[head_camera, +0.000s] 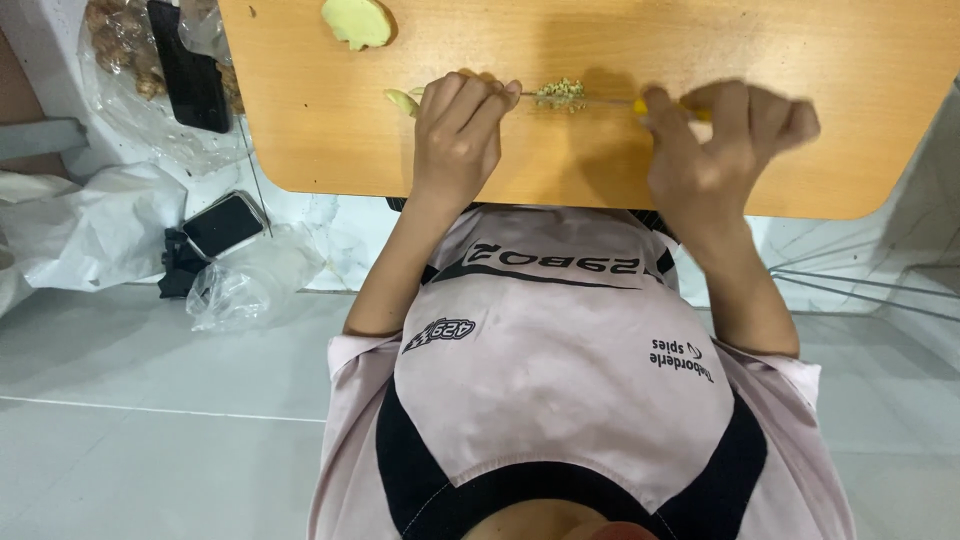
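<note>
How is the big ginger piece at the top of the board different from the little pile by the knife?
The ginger piece is one whole pale chunk; the chopped pile is many tiny bits. The ginger piece lies apart from both hands; the chopped pile sits against the knife blade beside the left hand. Both rest on the wooden board.

Pale grey tiled floor (150, 420) below fingers; light wooden bench (600, 170) under them; crumpled clear plastic bags (250, 285) far left.

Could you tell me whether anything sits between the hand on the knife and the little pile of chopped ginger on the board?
Nothing visible does. The right hand grips a yellow-handled knife, whose blade runs straight along the wooden board to the chopped pile. The left hand rests at the blade's far end, beyond the pile, over a ginger slice.
</note>
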